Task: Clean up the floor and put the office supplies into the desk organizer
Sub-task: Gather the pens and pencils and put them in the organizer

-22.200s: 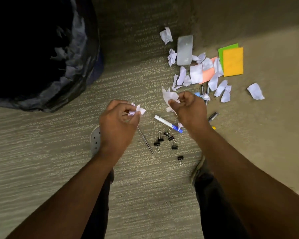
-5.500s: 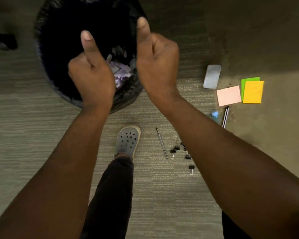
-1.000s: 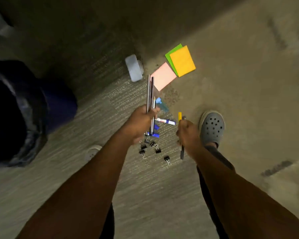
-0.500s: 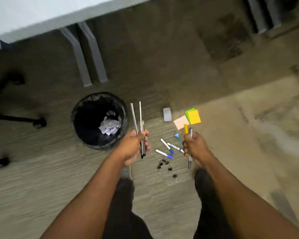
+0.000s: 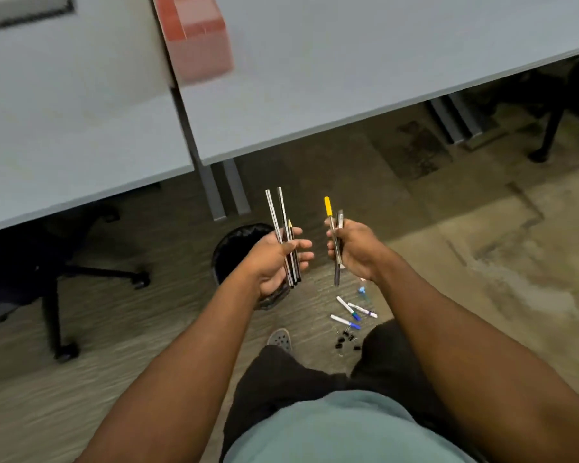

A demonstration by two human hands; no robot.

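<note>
My left hand grips a bundle of pencils, thin dark and silver sticks pointing up and away. My right hand is closed on two pens, one with a yellow cap and one dark. Both hands are raised in front of me above the floor. On the carpet below lie three white markers with blue caps and several black binder clips. A pink, blurred desk organizer stands on the grey desk ahead. The sticky notes are hidden behind my right arm.
A black-lined trash bin stands on the floor behind my left hand. A dark office chair base is at the left under a second desk. Grey desk legs stand ahead. My shoe shows below.
I have stood up and the view has risen from the floor to the desk tops. Both hands lifted with the pencils and pens still held. The organizer has come into view.
</note>
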